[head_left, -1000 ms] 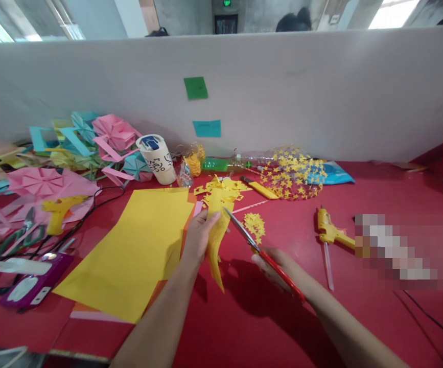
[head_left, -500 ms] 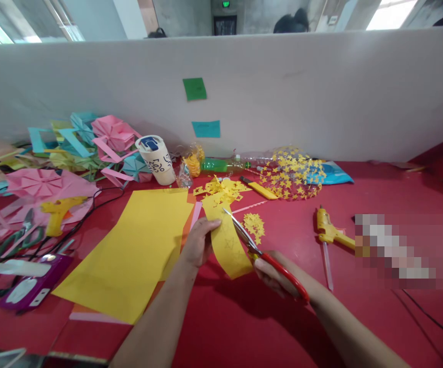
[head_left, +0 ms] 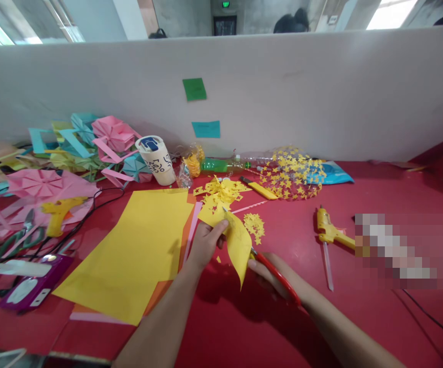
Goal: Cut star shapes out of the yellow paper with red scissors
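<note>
My left hand (head_left: pixel 207 244) pinches a curved strip of yellow paper (head_left: pixel 239 243) between thumb and fingers. My right hand (head_left: pixel 269 276) is closed round the red handles of a pair of scissors (head_left: pixel 278 275). Most of the blades is hidden behind the strip; a tip shows above its upper edge. Just beyond lie yellow paper scraps (head_left: pixel 223 190) with cut-outs, and to their right a small heap of yellow paper stars (head_left: pixel 254 226). Large yellow sheets (head_left: pixel 129 255), with orange and pink ones beneath, spread left of my left hand.
A yellow glue gun (head_left: pixel 330 230) rests at right, a yellow utility knife (head_left: pixel 263 190) behind the stars. Along the back stand a white cup (head_left: pixel 156 161), a green bottle (head_left: pixel 215 164) and a star-covered clear bottle (head_left: pixel 292 174). Folded paper flowers, another glue gun (head_left: pixel 58 212) and a purple power strip (head_left: pixel 39 281) fill the left.
The yellow strip has turned and curled, now hiding most of the blades. My left hand has shifted slightly right along it; the scissors have tilted. A small yellow scrap now shows below my left hand.
</note>
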### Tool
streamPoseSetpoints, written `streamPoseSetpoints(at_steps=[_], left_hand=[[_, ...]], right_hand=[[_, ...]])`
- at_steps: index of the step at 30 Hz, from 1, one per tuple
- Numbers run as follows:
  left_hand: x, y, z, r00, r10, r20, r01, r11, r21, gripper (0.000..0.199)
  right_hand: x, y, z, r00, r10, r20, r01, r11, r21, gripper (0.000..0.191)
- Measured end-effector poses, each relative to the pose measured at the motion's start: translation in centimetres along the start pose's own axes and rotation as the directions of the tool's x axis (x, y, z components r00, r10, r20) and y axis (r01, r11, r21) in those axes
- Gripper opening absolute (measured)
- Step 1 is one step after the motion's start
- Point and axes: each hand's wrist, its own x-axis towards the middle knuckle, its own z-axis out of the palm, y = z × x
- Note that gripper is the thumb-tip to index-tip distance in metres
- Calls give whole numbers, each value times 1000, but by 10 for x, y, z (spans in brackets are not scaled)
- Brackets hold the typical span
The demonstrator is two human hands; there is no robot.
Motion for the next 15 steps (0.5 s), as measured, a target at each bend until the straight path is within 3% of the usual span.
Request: streamPoseSetpoints(at_steps=[15], left_hand=[[1,-7,1,1000,-14,-12,12,992,-127,38]], right_hand=[[-2,-1,0,999,-16,-39,14,999,-45,46]])
